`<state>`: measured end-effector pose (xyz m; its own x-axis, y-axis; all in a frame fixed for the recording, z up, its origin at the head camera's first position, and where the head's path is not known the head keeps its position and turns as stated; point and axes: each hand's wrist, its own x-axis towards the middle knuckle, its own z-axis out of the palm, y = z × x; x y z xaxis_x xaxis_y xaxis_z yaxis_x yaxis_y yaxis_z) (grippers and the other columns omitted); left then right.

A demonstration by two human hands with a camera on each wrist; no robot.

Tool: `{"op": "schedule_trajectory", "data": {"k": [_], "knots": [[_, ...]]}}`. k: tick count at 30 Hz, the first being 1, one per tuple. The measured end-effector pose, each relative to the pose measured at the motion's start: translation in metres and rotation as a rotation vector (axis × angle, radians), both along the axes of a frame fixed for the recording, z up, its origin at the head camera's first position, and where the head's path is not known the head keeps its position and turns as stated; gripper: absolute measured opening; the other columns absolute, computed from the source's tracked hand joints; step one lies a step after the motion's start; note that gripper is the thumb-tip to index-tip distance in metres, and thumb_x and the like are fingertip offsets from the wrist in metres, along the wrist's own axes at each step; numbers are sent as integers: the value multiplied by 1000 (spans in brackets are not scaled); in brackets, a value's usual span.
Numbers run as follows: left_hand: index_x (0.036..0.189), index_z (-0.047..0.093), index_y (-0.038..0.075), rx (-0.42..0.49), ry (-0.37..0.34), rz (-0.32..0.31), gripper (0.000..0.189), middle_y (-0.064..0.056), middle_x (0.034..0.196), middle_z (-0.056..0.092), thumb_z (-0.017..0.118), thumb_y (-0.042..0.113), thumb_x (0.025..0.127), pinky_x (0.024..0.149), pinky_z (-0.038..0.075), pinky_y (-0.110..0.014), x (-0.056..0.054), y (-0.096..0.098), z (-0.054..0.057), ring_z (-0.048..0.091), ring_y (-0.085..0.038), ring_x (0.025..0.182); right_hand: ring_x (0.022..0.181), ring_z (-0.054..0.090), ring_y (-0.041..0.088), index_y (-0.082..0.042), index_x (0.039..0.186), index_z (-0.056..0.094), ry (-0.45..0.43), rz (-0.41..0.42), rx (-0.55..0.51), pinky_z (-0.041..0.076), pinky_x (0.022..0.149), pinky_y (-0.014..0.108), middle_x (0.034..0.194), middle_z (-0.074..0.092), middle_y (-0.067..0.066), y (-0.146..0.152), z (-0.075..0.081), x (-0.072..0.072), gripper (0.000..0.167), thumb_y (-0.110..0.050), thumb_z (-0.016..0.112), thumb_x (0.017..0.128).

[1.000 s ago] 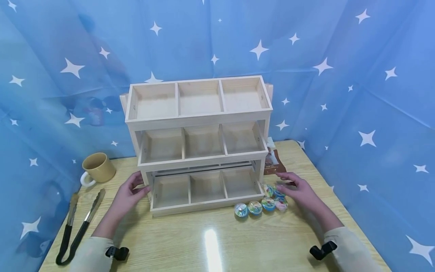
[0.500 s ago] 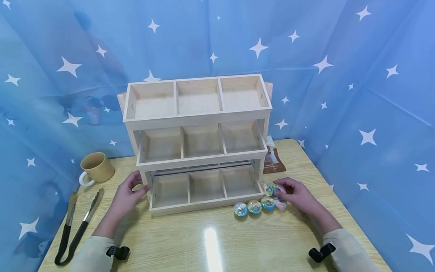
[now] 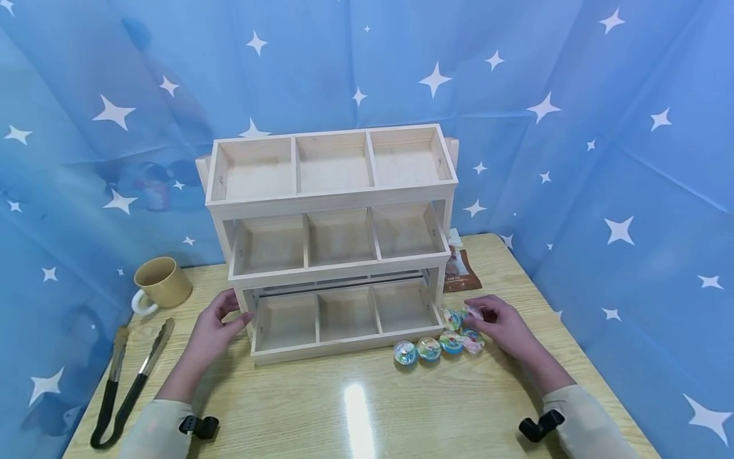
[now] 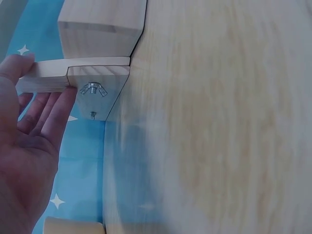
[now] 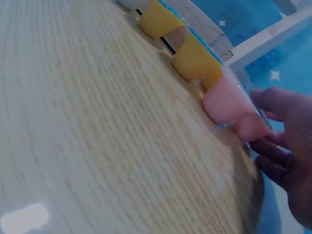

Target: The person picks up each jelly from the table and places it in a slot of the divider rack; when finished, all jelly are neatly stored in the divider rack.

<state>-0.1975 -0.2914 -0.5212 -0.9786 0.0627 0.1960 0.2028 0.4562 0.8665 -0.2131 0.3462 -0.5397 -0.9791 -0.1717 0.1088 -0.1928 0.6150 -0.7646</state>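
Note:
My left hand (image 3: 216, 327) grips the left upright of a pale wooden three-tier rack (image 3: 338, 349). In the left wrist view the thumb lies on one side of that upright (image 4: 48, 75) and fingers on the other, near a metal wing nut (image 4: 93, 88). By the rack's lower right corner my right hand (image 3: 504, 324) pinches a small jelly cup (image 3: 472, 312), partly hidden by the fingers. More jelly cups stand close together there, among them a pink one (image 5: 226, 100) and a yellow one (image 5: 192, 58) in the right wrist view.
A tan mug (image 3: 165, 282) with a white handle stands at the back left. Tongs (image 3: 127, 392) with black handles lie in front of it. Behind the jelly cups, a brown packet (image 3: 463, 274) lies against the rack. A blue star-printed curtain (image 3: 573, 210) surrounds the table.
My right hand has come in to the jelly cups, and its thumb and fingers have closed on one at the back. The left hand stays at the rack's upright.

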Motion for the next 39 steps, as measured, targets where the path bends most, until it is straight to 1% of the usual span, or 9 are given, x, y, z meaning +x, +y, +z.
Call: {"op": "schedule_trajectory", "data": {"k": [4,12,15,20,25,30,34,37,39], "knots": [[158,55,7,1,7,-2,55,-17,142,68,76,15,107,94,52,-18,0,-1,-1,62,2,118,106,65,22,-3,139,74,11,-15,34,55,86,25,134,69,14,-1,0,0,43,-26,83,103],[156,56,6,19,12,-4,54,-18,140,69,77,13,107,92,53,-17,0,-4,-1,62,1,118,104,63,22,-5,142,73,-21,-14,76,54,85,27,131,71,10,-1,0,-3,51,-33,86,101],[157,55,6,28,13,-8,56,-19,141,69,77,12,106,92,54,-17,-1,-5,-2,62,1,118,101,60,24,-5,143,72,-30,-27,85,52,81,28,129,71,12,0,0,-4,53,-33,86,100],[157,56,7,41,8,-8,56,-19,140,70,78,12,106,92,54,-17,-1,-5,-1,63,0,118,106,64,25,-3,144,72,-13,-49,111,54,83,27,133,73,16,-1,-1,-5,57,-37,87,100],[157,56,7,34,3,-5,56,-18,140,70,78,14,106,93,53,-17,-2,-5,-1,63,-1,118,111,72,28,-2,144,71,69,-57,142,60,89,32,130,76,16,-3,-2,-2,54,-33,85,102],[156,56,7,41,17,-12,54,-19,139,70,77,13,106,94,53,-17,-4,-5,-3,63,-1,117,116,71,32,-5,147,70,166,-105,131,59,96,41,128,74,12,-8,-1,4,50,-24,83,103],[154,57,4,53,29,-20,53,-20,136,70,78,9,105,94,54,-19,-6,-4,-5,65,-2,116,118,66,30,-7,145,72,244,-133,118,52,96,34,128,71,9,-15,3,8,48,-15,85,100],[153,57,4,49,29,-19,54,-20,135,70,79,8,104,97,54,-21,-6,-4,-6,65,-3,116,115,62,24,-8,143,74,310,-133,98,48,90,26,125,68,8,-21,6,10,48,-9,87,96],[153,56,3,39,29,-16,55,-20,133,71,80,6,103,97,54,-23,-6,-4,-6,65,-4,115,112,59,20,-8,141,75,348,-119,79,47,86,25,123,66,8,-27,10,11,49,-6,88,95]]}}
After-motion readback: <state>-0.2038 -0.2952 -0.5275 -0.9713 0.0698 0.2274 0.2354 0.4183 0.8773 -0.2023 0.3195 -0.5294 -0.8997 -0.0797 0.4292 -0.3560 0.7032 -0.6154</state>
